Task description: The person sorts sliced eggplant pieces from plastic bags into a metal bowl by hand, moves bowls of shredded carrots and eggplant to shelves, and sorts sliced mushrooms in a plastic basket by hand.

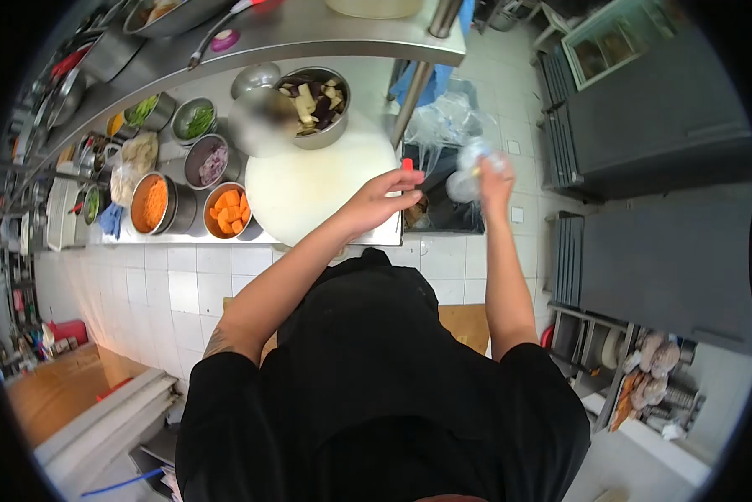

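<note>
My right hand [495, 182] is closed around a crumpled clear plastic bag [466, 177], blurred by motion, above a dark-lined bin [451, 213] at the counter's right end. My left hand [382, 201] reaches over the counter's right edge, fingers stretched and apart. A small red piece [408, 165] shows just beyond its fingertips; what it belongs to is unclear. To the left of that hand lies a large round white cutting board [309, 188]. At its far side stands a metal pot [324, 134] of cut eggplant. A blurred patch hides part of the board's far left.
Left of the board stand metal bowls of orange chunks [228, 209], orange shreds [154, 201], chopped purple onion [213, 163] and sliced greens [197, 122]. A steel shelf [334, 40] overhangs the counter, its post [413, 105] near the bin. Grey cabinets [660, 134] line the right.
</note>
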The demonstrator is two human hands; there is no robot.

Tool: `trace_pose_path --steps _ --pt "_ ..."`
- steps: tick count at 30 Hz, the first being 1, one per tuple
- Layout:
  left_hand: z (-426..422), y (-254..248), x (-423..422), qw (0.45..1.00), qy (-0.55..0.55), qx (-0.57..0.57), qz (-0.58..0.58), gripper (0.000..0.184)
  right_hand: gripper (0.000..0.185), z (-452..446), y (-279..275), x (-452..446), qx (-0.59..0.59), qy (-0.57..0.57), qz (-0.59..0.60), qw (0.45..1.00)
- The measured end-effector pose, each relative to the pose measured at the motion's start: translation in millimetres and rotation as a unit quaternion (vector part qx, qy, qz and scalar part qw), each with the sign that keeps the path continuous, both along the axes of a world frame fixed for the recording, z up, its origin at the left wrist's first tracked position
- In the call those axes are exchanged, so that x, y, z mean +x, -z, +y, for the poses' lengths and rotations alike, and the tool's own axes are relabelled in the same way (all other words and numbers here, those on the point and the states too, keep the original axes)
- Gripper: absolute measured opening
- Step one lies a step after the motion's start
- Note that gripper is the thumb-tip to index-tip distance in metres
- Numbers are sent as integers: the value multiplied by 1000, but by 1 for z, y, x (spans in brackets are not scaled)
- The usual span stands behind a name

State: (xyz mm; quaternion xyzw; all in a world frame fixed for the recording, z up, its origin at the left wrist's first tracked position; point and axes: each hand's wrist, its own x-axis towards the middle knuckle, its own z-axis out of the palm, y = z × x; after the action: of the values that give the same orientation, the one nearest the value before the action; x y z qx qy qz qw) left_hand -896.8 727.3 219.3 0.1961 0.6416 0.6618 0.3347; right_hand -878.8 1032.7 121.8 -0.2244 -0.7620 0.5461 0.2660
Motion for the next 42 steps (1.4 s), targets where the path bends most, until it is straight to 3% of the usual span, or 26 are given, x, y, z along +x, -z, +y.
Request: trace_pose_path --steps 1,2,4,6,7,9,10,11,12,14,15,18,21,25,29,31,32,34,38,41,42 --pt "-16 -2 3 1000 -14 0 2 41 26 16 -13 -25 117 106 -15 987" --pt "-32 -5 9 999 -36 -6 -4 38 27 31 -36 -45 -1 81 47 996" --pt "-60 -6 24 997 -73 -15 -11 36 32 48 -75 -93 106 120 177 971" --pt "-84 -2 38 993 -109 -27 -26 33 48 61 -91 -146 215 218 231 924" --pt "-93 0 45 992 -123 -28 -24 33 58 53 -100 -161 204 252 192 926" --pt "-112 3 60 989 -138 -45 -39 32 75 57 -59 -202 222 200 83 951" --pt "-121 2 67 987 -148 -53 -43 31 80 69 -16 -222 310 90 -106 940" --pt "-131 3 74 984 -161 -55 -41 31 85 73 24 -241 388 -26 -284 876" --pt "-142 6 81 982 -179 -56 -36 30 87 63 43 -240 255 -148 -350 889" --pt "-167 12 95 976 -212 -47 -28 30 82 38 56 -217 76 -273 -437 853" --pt "-180 19 99 974 -221 -47 -28 30 76 21 57 -209 42 -284 -467 836" --pt "-219 36 115 950 -299 15 -83 28 62 11 108 -189 77 -301 -505 805" --pt "-252 40 111 945 -309 -36 -98 28 51 0 115 -150 128 -279 -531 790" --pt "-285 44 67 952 -298 -31 -69 30 44 20 139 -80 36 -203 -498 842" --pt "-299 54 -6 962 -268 13 -43 29 38 6 126 31 -73 -65 -417 904" --pt "-298 72 -36 973 -220 -33 57 25 34 -23 107 75 -113 3 -374 920" --pt "-295 66 -46 972 -186 -104 98 25 30 -38 101 93 -118 56 -289 948" --pt "-285 72 -56 975 -143 -89 143 26 23 -91 77 107 -101 151 -144 973" --pt "-263 87 -39 971 5 -96 220 28 27 -233 -20 43 -113 48 -47 991" --pt "-262 79 -20 956 57 -84 276 25 59 -297 -65 -31 -157 -74 -104 979" --pt "-268 74 -15 947 78 -60 304 24 56 -309 -73 -56 -211 -72 -88 971"
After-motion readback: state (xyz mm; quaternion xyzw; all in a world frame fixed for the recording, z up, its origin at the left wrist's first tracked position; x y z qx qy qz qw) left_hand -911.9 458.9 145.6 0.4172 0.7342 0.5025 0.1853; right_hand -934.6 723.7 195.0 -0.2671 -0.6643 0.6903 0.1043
